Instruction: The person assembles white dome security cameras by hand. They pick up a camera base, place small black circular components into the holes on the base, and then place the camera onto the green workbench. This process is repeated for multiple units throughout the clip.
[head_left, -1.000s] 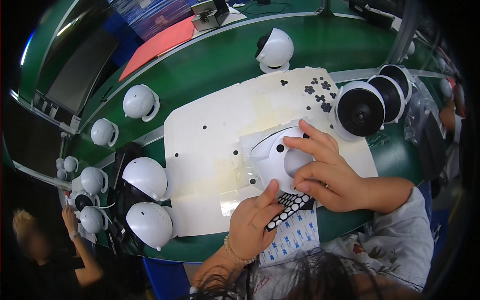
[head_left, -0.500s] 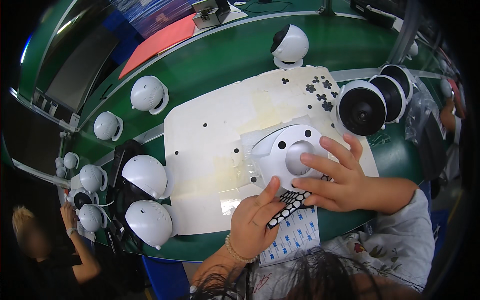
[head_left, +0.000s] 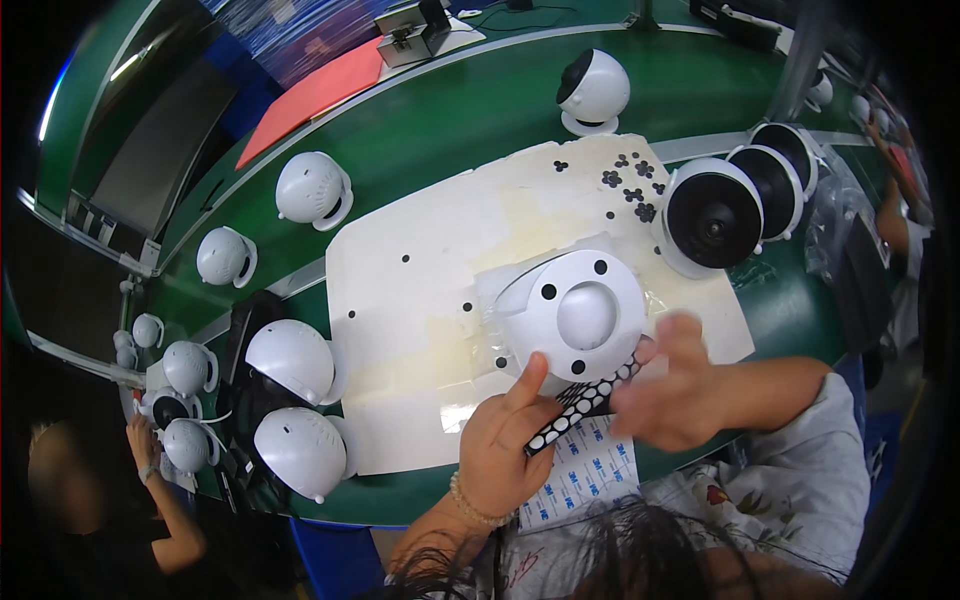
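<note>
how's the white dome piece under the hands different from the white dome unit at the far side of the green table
The dome piece under the hands lies flat on the white mat, round face up, showing small black dots; the far dome unit stands upright on its base on the green table. The near one's face is all white apart from the dots; the far one shows a dark front. The left hand touches the near one; nothing touches the far one. Both are white, rounded shells.

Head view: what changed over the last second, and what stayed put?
The right hand let go of the white dome base and drew back toward the black dot sticker strip. The left hand kept its finger at the base's lower edge. The base and the white mat did not move.
</note>
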